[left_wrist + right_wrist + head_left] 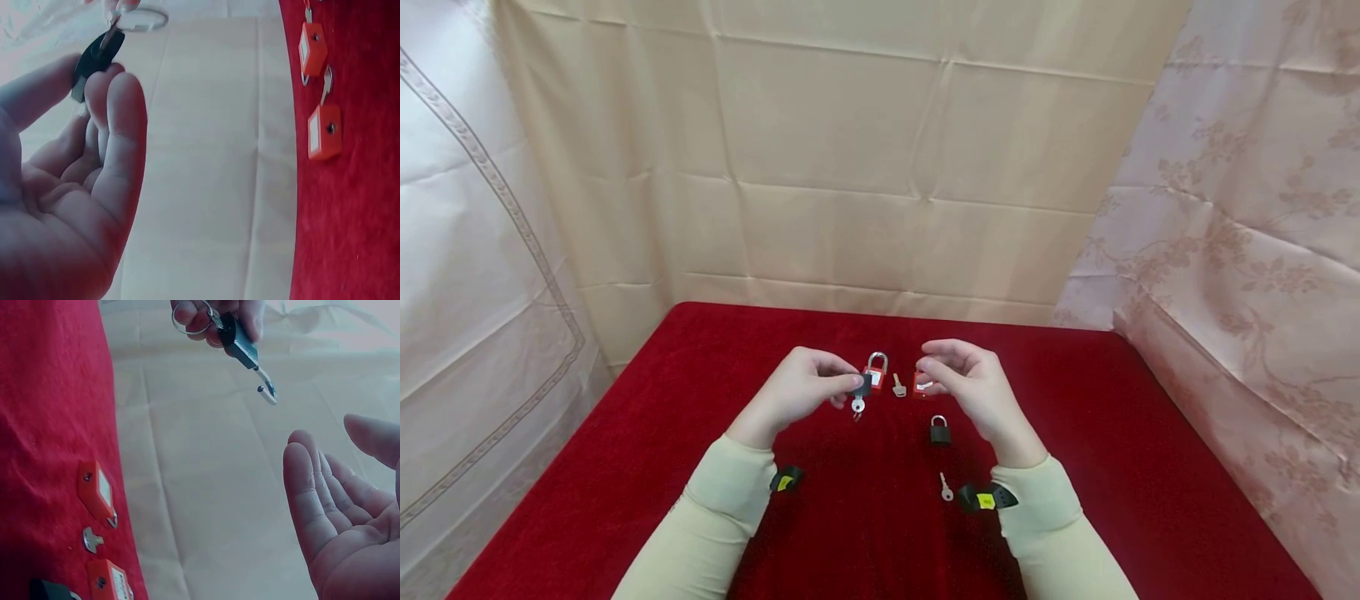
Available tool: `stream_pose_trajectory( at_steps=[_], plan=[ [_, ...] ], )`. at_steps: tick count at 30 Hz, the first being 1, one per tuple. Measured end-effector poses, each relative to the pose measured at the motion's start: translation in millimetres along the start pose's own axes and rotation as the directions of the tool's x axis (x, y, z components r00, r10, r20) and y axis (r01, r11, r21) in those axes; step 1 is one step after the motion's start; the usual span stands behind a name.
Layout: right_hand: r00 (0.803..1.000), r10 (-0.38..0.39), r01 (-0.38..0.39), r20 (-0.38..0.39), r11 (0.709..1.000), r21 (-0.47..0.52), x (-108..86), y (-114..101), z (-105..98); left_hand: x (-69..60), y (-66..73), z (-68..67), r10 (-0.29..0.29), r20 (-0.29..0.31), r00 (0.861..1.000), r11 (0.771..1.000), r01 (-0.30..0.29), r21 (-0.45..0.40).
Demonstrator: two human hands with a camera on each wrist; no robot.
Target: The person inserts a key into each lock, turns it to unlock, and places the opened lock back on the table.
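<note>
Between thumb and fingers, my left hand pinches a small black padlock above the table. A key sits in its keyhole, with a ring on the key. In the right wrist view the shackle of this padlock looks unlatched, its free end clear of the body. My right hand is raised a short way to the right, fingers apart from the thumb, holding nothing. Behind the hands are two red padlocks, one near the left fingertips, the other partly hidden by my right hand.
A key lies between the red padlocks. Nearer me, a second black padlock and another key lie on the red cloth-covered table. A beige curtain hangs behind the table.
</note>
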State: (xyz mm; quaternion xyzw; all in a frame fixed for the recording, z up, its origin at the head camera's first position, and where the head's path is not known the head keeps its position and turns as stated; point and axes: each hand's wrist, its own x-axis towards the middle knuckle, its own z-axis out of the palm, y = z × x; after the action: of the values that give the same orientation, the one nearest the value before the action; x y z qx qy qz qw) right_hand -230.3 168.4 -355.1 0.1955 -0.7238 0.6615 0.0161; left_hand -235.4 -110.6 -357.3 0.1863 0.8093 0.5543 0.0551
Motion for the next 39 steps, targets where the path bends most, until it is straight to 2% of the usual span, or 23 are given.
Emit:
stream_pose_trajectory(
  at_steps=[4,7,15,19,23,31,35,39],
  plan=[
    [0.999,0.034,-0.034,0.006,0.999,-0.002,1.9,5.7,5.1,-1.0,-2.7,-5.8,-0.028,0.033,0.999,0.999,0.026,0.038],
    [0.998,0.064,-0.064,0.012,0.998,0.009,3.5,10.9,8.7,-1.1,-5.4,-7.8,-0.061,0.061,0.996,0.998,0.059,0.033],
    [0.988,0.147,-0.148,0.053,0.989,0.019,7.0,24.5,19.8,-0.8,-17.0,-11.5,-0.164,0.105,0.981,0.986,0.161,0.034],
    [0.976,0.198,-0.198,0.093,0.980,-0.008,8.2,31.9,26.5,0.3,-25.4,-13.6,-0.198,0.108,0.974,0.978,0.189,0.082],
    [0.954,0.259,-0.252,0.151,0.966,-0.062,8.6,41.3,33.3,2.4,-32.5,-13.7,-0.237,0.106,0.966,0.965,0.220,0.145],
    [0.917,0.316,-0.282,0.243,0.945,-0.165,6.6,52.7,41.0,5.0,-40.1,-7.9,-0.256,0.211,0.943,0.955,0.213,0.204],
    [0.903,0.346,-0.298,0.253,0.931,-0.209,5.8,56.2,43.2,4.8,-44.9,-4.8,-0.269,0.219,0.938,0.950,0.221,0.220],
    [0.898,0.363,-0.308,0.248,0.922,-0.234,4.9,58.9,45.0,4.6,-49.0,-1.9,-0.281,0.236,0.930,0.947,0.229,0.225]
  ],
)
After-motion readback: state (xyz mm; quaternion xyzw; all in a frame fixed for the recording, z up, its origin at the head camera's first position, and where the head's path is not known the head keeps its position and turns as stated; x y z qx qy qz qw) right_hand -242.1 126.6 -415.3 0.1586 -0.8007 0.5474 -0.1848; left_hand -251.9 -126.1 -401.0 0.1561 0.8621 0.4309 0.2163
